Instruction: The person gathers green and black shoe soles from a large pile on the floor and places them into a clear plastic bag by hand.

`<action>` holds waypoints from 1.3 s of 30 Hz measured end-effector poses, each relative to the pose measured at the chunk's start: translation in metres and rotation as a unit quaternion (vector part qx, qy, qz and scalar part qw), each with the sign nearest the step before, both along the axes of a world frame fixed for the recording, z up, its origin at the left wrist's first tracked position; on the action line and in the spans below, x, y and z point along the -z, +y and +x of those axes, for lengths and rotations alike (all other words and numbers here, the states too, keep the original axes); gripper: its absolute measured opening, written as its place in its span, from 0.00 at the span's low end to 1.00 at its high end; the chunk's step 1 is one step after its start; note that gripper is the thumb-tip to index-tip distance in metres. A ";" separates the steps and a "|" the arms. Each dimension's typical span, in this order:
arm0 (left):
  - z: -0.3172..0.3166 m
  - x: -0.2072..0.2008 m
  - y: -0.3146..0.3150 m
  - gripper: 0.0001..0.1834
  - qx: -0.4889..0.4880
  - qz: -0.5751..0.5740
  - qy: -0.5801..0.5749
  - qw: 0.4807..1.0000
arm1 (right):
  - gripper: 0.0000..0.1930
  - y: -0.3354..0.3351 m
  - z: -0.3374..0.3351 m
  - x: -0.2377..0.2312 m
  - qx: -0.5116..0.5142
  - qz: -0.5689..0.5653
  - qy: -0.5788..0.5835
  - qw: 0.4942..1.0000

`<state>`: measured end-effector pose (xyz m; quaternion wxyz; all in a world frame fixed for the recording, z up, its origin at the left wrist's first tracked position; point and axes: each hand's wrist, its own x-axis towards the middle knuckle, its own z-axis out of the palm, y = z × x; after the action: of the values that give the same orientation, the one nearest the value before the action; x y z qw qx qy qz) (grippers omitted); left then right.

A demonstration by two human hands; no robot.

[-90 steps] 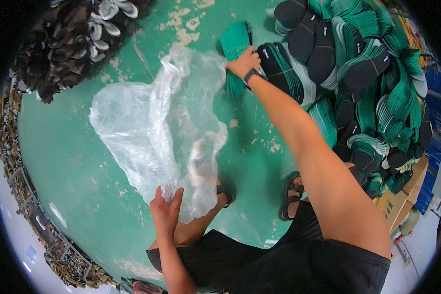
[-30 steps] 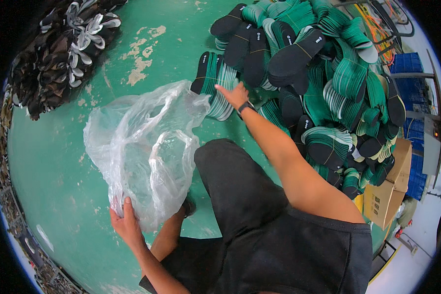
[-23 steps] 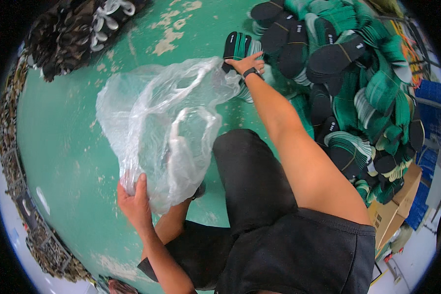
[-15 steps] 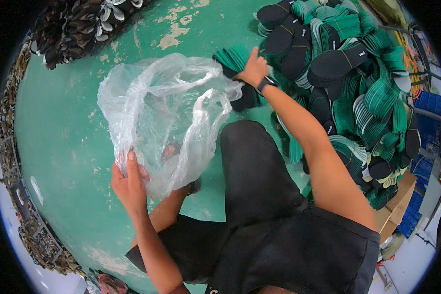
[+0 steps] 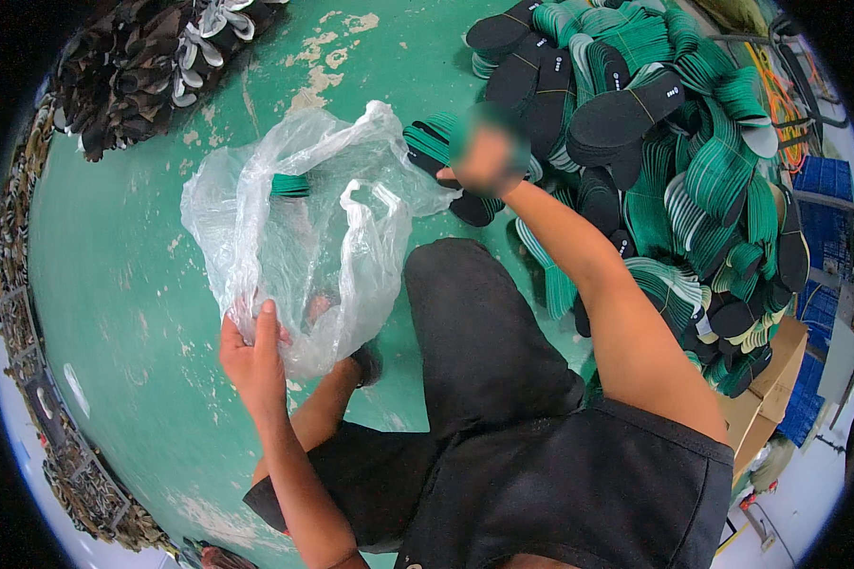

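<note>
- The step in hand seems to be handling a bundle (image 5: 431, 138) of green and black insoles beside an opened clear bag (image 5: 220, 213).
- The bundle is at the bag's right edge, under the right hand (image 5: 489, 156), with the insole pile (image 5: 626, 119) to its right.
- Another green stack (image 5: 290, 185) shows within the bag's outline.
- The next move calls for the left hand (image 5: 254, 360) to keep the mouth spread and the right to have a sure hold.
- The left forearm rises from the lower edge; its fingers are closed on the bag's near rim, thumb up.
- The right arm reaches forward, elbow slightly bent; the hand is blurred, so I cannot tell how far its fingers close on the bundle.
</note>
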<state>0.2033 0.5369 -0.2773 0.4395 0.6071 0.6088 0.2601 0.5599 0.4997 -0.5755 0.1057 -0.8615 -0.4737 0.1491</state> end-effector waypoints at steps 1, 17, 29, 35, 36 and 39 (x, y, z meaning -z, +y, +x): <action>0.000 0.002 -0.003 0.16 0.004 0.000 0.011 1.000 | 0.61 -0.004 -0.004 0.005 -0.011 -0.006 -0.001 1.000; -0.018 0.026 0.002 0.16 0.008 0.016 0.017 1.000 | 0.54 -0.059 -0.009 -0.020 0.067 0.019 0.017 0.997; -0.040 0.033 0.015 0.16 -0.088 0.036 -0.079 0.992 | 0.51 -0.039 -0.123 -0.243 -0.384 0.110 0.148 0.905; -0.055 0.021 0.017 0.12 -0.047 0.026 -0.059 0.997 | 0.24 0.036 -0.173 -0.238 -0.428 -0.042 0.140 0.892; -0.048 0.012 0.017 0.13 -0.028 0.012 -0.052 0.998 | 0.24 0.047 -0.178 -0.231 -0.417 0.019 0.097 0.904; -0.043 0.011 0.015 0.17 -0.013 0.001 -0.033 0.999 | 0.23 0.083 -0.216 -0.243 -0.374 0.091 0.060 0.921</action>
<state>0.1606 0.5516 -0.2885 0.4558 0.5904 0.6013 0.2864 0.3438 0.5828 -0.3323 0.1480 -0.5976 -0.7658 0.1857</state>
